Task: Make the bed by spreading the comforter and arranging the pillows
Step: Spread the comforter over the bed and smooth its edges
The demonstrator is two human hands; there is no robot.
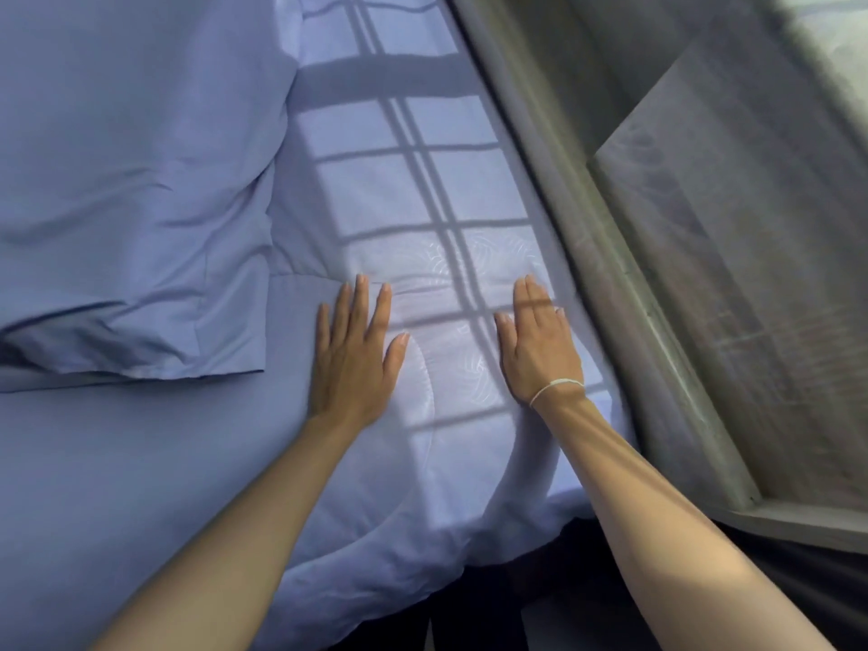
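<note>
Flat and released, the left hand [354, 357] and right hand [540, 347] press the blue comforter [422, 486] beside the pillow [131, 180].

I see both hands flat, fingers straight, on the pale blue comforter [422, 462]: the left hand [354, 364] just right of the pillow [136, 190], the right hand [540, 350] further right of it, a thin white band [556, 387] on its wrist. Right of the pillow, window-bar shadows cross the comforter. Beyond them runs a grey ledge [610, 274].
</note>
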